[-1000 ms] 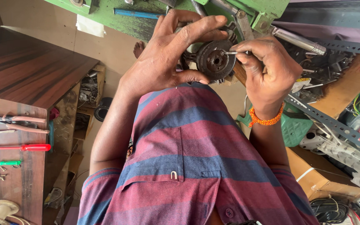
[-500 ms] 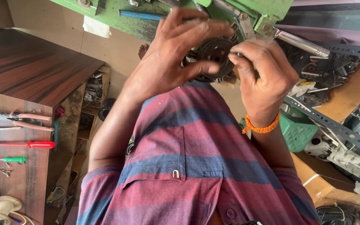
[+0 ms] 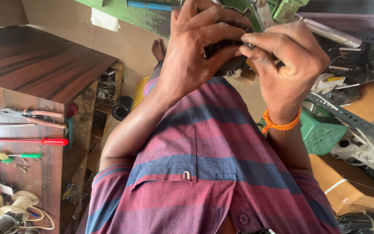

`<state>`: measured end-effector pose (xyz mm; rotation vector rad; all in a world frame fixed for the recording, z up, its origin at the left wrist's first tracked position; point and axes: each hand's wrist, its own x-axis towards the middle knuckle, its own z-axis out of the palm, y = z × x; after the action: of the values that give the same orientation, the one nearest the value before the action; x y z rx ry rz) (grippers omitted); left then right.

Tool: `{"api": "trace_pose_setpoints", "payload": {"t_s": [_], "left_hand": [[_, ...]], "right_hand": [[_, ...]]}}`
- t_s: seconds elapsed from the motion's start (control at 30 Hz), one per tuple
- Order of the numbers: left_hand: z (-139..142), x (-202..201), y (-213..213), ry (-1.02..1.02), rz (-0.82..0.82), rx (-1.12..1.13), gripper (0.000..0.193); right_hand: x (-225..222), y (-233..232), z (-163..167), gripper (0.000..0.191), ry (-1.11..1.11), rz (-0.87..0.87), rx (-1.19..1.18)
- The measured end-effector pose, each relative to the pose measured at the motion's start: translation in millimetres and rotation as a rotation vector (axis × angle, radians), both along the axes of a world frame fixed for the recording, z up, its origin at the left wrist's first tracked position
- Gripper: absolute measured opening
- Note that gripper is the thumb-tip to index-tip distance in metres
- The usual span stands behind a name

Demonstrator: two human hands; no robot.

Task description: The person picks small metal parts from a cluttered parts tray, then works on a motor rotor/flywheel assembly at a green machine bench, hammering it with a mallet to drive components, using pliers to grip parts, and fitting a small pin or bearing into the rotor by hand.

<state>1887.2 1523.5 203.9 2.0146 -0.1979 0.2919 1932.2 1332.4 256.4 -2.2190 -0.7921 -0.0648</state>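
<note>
Two hands close around a dark round metal part, held up near 12 o'clock of the view.

The round metal part (image 3: pixel 230 60) is mostly hidden: only a dark curved rim and a grey edge show between the fingers, and its face cannot be made out. The left hand (image 3: pixel 198 47) wraps over it with fingers curled tight; the right hand (image 3: pixel 288 65), with one orange beaded bracelet (image 3: pixel 281 123) at the wrist, pinches at the part's edge with thumb and forefinger, and whatever it grips there is too small to tell. At 9 o'clock the wooden table (image 3: pixel 44 73) carries one pair of pliers (image 3: pixel 33 116), one red-handled screwdriver (image 3: pixel 31 141) and one green-handled screwdriver (image 3: pixel 20 156). One green plastic crate (image 3: pixel 321 132) sits at 3 o'clock, partly cut off by the arm.
</note>
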Motion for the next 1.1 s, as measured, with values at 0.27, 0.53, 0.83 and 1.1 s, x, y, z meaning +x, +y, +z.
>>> {"api": "trace_pose_setpoints", "payload": {"t_s": [0.27, 0.53, 0.83, 1.1], "left_hand": [[-6, 8, 6, 0.147, -0.039, -0.243, 0.012], [-4, 0, 9, 0.072, -0.01, -0.133, 0.01], [-26, -3, 8, 0.135, 0.034, -0.324, 0.01], [-35, 0, 9, 0.113, 0.033, -0.353, 0.012]], "right_hand": [[-24, -66, -76, 0.035, 0.111, -0.206, 0.076], [-77, -91, -189, 0.025, 0.118, -0.262, -0.175], [-69, -86, -221, 0.035, 0.145, -0.297, -0.117], [-67, -82, -226, 0.034, 0.147, -0.31, -0.082]]}}
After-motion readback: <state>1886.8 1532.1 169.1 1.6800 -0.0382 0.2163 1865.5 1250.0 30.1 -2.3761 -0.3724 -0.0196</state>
